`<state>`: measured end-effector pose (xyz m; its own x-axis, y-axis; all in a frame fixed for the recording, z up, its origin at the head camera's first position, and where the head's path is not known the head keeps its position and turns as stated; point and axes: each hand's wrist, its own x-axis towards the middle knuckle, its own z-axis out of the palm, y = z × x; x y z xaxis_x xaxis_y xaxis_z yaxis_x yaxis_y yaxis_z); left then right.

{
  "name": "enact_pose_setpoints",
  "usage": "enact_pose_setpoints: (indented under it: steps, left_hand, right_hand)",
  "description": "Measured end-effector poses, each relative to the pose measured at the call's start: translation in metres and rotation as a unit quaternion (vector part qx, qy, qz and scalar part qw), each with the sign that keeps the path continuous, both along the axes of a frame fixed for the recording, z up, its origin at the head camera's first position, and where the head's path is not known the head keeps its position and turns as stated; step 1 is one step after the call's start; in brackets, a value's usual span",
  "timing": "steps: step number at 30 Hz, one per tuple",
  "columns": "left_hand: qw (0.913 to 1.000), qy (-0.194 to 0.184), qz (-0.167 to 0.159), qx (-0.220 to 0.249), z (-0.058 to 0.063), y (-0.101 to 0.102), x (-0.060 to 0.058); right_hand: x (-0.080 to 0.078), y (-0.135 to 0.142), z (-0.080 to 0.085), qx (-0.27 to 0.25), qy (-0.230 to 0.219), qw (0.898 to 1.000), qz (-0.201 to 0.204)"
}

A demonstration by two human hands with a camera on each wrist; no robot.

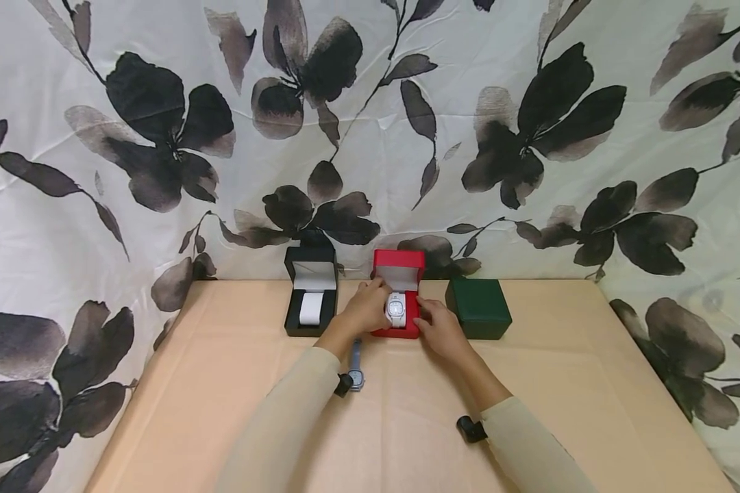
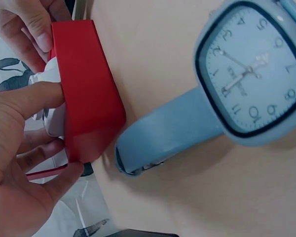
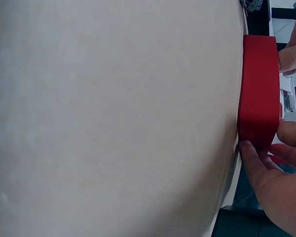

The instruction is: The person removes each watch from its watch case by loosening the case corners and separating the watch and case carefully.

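On a beige, cloth-covered desk [image 1: 185, 424], a rigid red box with a white-lined lid [image 2: 89, 86] is standing with its lid raised, and a white wristwatch [image 1: 396, 309] is sitting inside it, dial facing up. The left hand [image 1: 367, 307] is reaching over the red box's left side, its grip grasping the white wristwatch between thumb and curled fingers, some of which are partly hidden. The right hand [image 1: 445, 333] is clasping the red box's right side, its grip holding the near right corner. A pale blue watch with a rounded-square dial [image 2: 249, 71] is lying on the desk near the red box, beside the left wrist. Farther left, a black box [image 1: 308, 331] is standing with its lid raised, a white cushion [image 1: 311, 308] resting inside. Just beyond the right hand, a dark green box [image 1: 481, 309] is standing with its lid down. Cream sleeves [image 1: 284, 411] are covering the forearms, and a white cloth printed with dark flowers [image 1: 370, 157] is hanging behind.
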<state>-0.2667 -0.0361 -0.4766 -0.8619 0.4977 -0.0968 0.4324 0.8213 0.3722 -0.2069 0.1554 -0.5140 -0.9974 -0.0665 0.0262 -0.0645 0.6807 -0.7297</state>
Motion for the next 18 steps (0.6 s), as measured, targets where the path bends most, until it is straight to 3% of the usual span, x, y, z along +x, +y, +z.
enact_pose_setpoints:
  steps: [7, 18]
  left_hand:
    - [0.9998, 0.009, -0.013, 0.008, -0.0048, -0.0035, -0.0026]
    - [0.9995, 0.012, 0.0, 0.031, -0.0054, -0.0067, -0.0005]
  right_hand:
    - [0.0012, -0.001, 0.0017, 0.001, -0.002, 1.0, 0.001]
    - [-0.0005, 0.0001, -0.0001, 0.009, -0.004, 1.0, 0.002]
